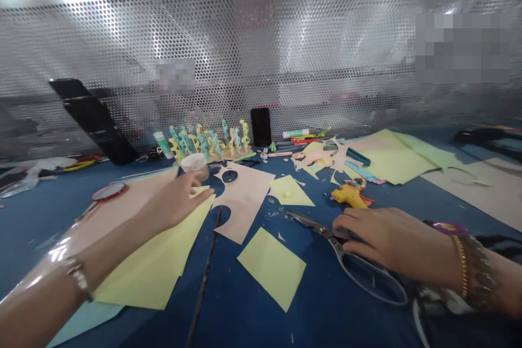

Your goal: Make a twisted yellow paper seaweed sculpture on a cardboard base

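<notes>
My left hand (173,201) is over the left paper sheets, fingers apart, beside a round whitish tub (194,166). It seems to hold nothing. On the right, my right hand (379,236) has its fingers on the metal scissors (336,247), near the pivot; the blades point left and the handles show below the hand. Between the hands lie a yellow paper piece (272,267), a pink sheet with round cut-outs (244,196) and a smaller yellow piece (291,190) with a little yellow lump on it.
A yellow glue gun (349,196) lies behind the scissors. Twisted paper strips (207,141) stand at the back by a phone (261,126). Yellow sheets (391,157) lie right, a red-rimmed round item (109,192) left. A perforated metal panel (285,65) rises behind the blue table.
</notes>
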Available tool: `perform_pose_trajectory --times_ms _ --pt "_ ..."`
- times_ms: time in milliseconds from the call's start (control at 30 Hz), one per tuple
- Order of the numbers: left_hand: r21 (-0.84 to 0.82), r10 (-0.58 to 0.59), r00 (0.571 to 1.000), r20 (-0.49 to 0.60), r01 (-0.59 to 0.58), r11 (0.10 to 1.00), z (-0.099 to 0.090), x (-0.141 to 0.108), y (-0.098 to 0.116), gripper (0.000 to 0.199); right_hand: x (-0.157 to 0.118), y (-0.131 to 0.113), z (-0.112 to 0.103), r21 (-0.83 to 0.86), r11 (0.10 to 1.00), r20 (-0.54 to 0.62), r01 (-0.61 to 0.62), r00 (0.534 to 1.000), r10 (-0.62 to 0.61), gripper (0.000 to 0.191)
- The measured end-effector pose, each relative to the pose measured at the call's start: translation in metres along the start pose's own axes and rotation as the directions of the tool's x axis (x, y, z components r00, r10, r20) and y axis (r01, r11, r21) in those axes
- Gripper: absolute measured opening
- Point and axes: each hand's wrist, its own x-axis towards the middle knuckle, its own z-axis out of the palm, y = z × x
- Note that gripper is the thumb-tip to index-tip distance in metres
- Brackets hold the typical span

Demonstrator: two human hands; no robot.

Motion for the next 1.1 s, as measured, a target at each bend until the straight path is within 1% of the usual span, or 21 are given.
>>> perform_pose_trajectory --times_ms 33,67,100,200,267,333,433,500,567,633,733,800,900,967,1100 --pt "0.023 -0.008 0.994 0.108 0.005 1.000 0.006 0.009 0.012 0.072 0.000 -0.002 -0.001 -0.009 1.000 0.000 -0.002 1.000 0.002 0.015" --pt "0.067 -0.055 0.979 0.196 0.043 0.997 0.013 0.018 0.024 0.079 0.000 -0.004 -0.003 -0.020 1.000 0.001 -0.001 1.000 0.001 0.015" --pt "0.088 -0.076 0.968 0.239 0.056 0.995 0.020 0.028 0.033 0.084 0.000 -0.006 -0.005 -0.032 0.999 0.006 0.001 1.000 -0.001 0.015" --pt "0.153 -0.125 0.955 0.268 0.086 0.984 0.032 0.052 0.051 0.099 0.005 -0.007 -0.013 -0.058 0.998 0.022 0.022 1.000 -0.021 0.015" --pt "0.180 -0.141 0.942 0.305 0.088 0.980 0.033 0.062 0.057 0.106 0.018 -0.004 -0.017 -0.056 0.997 0.005 0.045 0.999 -0.044 0.018" --pt "0.201 -0.152 0.921 0.358 0.083 0.976 0.030 0.068 0.061 0.109 0.039 0.000 -0.019 -0.029 0.998 -0.021 0.063 0.998 -0.063 0.022" --pt "0.235 -0.175 0.890 0.421 0.079 0.969 0.024 0.070 0.069 0.111 0.080 0.003 -0.016 0.006 0.997 -0.033 0.082 0.996 -0.082 0.030" --pt "0.255 -0.185 0.882 0.433 0.077 0.964 0.023 0.069 0.074 0.111 0.105 0.001 -0.013 0.035 0.994 -0.032 0.105 0.994 -0.103 0.035" --pt "0.271 -0.187 0.888 0.420 0.074 0.960 0.024 0.069 0.078 0.110 0.123 -0.002 -0.009 0.053 0.992 -0.036 0.111 0.993 -0.109 0.041" --pt "0.282 -0.192 0.892 0.410 0.077 0.956 0.025 0.068 0.080 0.107 0.135 -0.005 -0.006 0.060 0.991 -0.026 0.121 0.992 -0.120 0.043" --pt "0.281 -0.206 0.874 0.440 0.084 0.956 0.027 0.069 0.077 0.093 0.143 -0.004 -0.003 0.062 0.987 0.007 0.148 0.989 -0.149 0.034" --pt "0.275 -0.206 0.854 0.478 0.077 0.958 0.028 0.072 0.074 0.078 0.146 0.000 -0.001 0.064 0.984 0.026 0.168 0.985 -0.169 0.027" --pt "0.256 -0.187 0.834 0.519 0.057 0.965 0.029 0.078 0.072 0.045 0.148 0.007 0.000 0.069 0.979 0.044 0.194 0.979 -0.197 0.023" --pt "0.228 -0.162 0.839 0.520 0.047 0.972 0.031 0.081 0.071 0.030 0.148 0.010 0.001 0.072 0.976 0.050 0.206 0.977 -0.209 0.023" --pt "0.133 -0.091 0.878 0.470 0.031 0.991 0.034 0.081 0.071 0.027 0.146 0.010 0.000 0.084 0.970 0.050 0.226 0.972 -0.231 0.021"
